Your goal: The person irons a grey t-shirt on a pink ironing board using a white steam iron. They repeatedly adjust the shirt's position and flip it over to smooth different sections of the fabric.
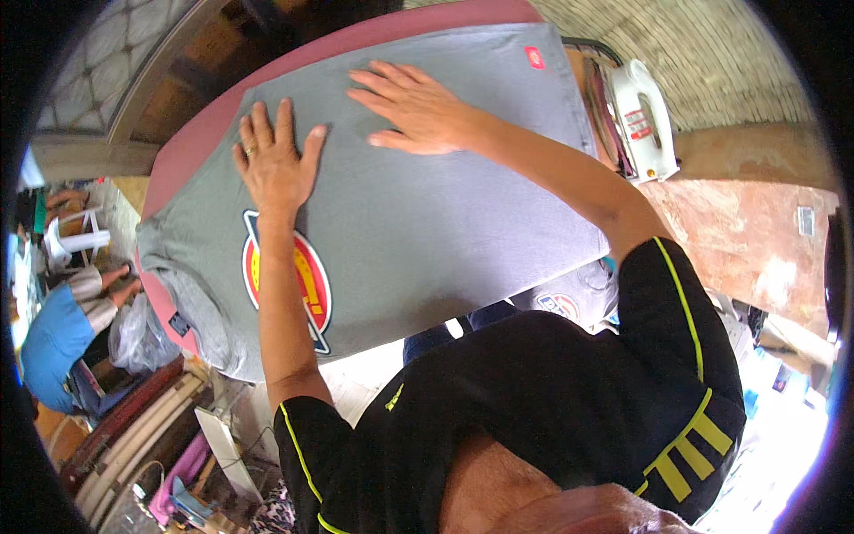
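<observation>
A grey T-shirt (427, 231) lies spread over a pink padded ironing board (200, 147), its neck end at the left and its hem at the right. My left hand (277, 160) rests flat on the cloth with fingers spread and a ring on one finger. Farther right, my right hand (414, 107) also lies palm down on the shirt, fingers stretched out. Under my left forearm shows part of a round red, white and yellow print (311, 276). Near the hem's far corner is a small red tag (534, 58). Neither hand grips anything.
A white iron (645, 120) stands beyond the board's right end, beside some folded dark cloth (609, 116). Another grey printed garment (569, 298) hangs below the near edge. At the left are a person in a blue shirt (58, 334), a white plastic chair (80, 236) and a clear plastic bag (142, 338).
</observation>
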`<state>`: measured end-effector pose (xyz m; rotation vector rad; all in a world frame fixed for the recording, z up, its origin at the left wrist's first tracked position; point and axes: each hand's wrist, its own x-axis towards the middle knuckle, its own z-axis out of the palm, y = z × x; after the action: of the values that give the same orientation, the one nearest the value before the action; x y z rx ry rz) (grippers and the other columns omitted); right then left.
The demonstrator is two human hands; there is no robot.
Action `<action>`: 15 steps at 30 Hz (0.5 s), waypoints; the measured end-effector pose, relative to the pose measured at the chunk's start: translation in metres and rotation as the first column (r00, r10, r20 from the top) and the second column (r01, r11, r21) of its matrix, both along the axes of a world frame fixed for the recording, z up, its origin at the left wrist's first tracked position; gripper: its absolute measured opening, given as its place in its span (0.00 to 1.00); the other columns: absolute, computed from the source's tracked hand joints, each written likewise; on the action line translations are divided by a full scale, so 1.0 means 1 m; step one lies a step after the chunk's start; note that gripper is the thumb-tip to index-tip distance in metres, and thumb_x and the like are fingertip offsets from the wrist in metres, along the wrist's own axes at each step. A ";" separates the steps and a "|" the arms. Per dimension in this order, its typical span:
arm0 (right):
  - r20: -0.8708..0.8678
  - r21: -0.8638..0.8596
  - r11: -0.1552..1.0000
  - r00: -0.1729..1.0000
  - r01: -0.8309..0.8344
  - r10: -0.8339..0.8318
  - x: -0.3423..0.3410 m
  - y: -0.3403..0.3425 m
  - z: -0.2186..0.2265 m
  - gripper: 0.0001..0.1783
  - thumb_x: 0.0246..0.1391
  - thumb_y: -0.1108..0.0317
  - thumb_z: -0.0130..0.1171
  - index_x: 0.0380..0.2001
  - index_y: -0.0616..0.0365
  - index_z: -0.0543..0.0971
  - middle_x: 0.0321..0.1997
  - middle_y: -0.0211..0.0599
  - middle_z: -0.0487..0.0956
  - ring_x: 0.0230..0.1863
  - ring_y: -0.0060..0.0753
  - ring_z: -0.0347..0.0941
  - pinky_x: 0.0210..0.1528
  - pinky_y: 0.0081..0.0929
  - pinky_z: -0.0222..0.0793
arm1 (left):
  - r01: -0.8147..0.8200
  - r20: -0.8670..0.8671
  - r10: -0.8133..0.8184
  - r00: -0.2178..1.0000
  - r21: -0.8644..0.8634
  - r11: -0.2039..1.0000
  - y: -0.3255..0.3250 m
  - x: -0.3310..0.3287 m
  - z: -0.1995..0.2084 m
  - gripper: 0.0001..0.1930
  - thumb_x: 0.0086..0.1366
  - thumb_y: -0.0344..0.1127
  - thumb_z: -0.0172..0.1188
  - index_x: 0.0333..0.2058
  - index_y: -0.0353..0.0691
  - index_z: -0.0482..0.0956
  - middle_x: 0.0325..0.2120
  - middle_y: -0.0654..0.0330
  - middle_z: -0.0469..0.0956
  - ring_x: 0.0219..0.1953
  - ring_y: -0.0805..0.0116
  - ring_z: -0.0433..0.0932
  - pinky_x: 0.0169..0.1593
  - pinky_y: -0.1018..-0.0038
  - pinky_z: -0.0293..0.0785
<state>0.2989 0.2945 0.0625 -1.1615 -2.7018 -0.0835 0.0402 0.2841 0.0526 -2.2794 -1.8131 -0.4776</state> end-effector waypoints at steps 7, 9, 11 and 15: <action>-0.065 0.124 0.935 0.943 0.332 -0.327 0.187 -0.040 0.001 0.41 0.61 0.44 0.54 0.69 0.56 0.59 0.74 0.47 0.55 0.75 0.51 0.49 0.71 0.50 0.52 | -0.049 -0.005 0.049 0.999 -0.085 0.995 0.002 0.011 0.008 0.38 0.65 0.66 0.49 0.67 0.49 0.62 0.70 0.46 0.54 0.72 0.42 0.49 0.68 0.40 0.44; -0.226 0.192 0.907 0.916 0.376 -0.332 0.215 -0.017 -0.008 0.39 0.60 0.46 0.56 0.68 0.56 0.61 0.73 0.49 0.57 0.73 0.52 0.53 0.68 0.48 0.57 | -0.071 -0.047 0.068 0.997 -0.056 0.996 0.008 0.041 -0.001 0.39 0.65 0.64 0.50 0.68 0.47 0.60 0.70 0.46 0.51 0.72 0.40 0.47 0.67 0.37 0.43; -0.267 0.163 0.877 0.876 0.452 -0.402 0.221 0.000 -0.016 0.35 0.57 0.51 0.57 0.61 0.64 0.67 0.64 0.54 0.67 0.69 0.59 0.57 0.67 0.51 0.57 | 0.035 -0.047 -0.033 0.998 0.055 0.998 0.013 0.102 -0.004 0.39 0.65 0.64 0.50 0.68 0.46 0.59 0.70 0.46 0.51 0.72 0.39 0.47 0.67 0.37 0.43; -0.246 0.200 0.878 0.889 0.436 -0.386 0.233 -0.025 0.022 0.35 0.55 0.55 0.59 0.60 0.68 0.69 0.64 0.59 0.69 0.68 0.63 0.58 0.69 0.50 0.54 | 0.422 0.002 -0.423 0.906 0.047 0.905 0.009 0.211 0.000 0.37 0.67 0.64 0.47 0.68 0.51 0.60 0.71 0.51 0.53 0.72 0.44 0.49 0.68 0.40 0.45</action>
<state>0.5323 0.2695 0.0846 -1.5504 -2.1547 -0.3413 0.2513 0.2936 0.0523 -2.6443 -1.2844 -0.5896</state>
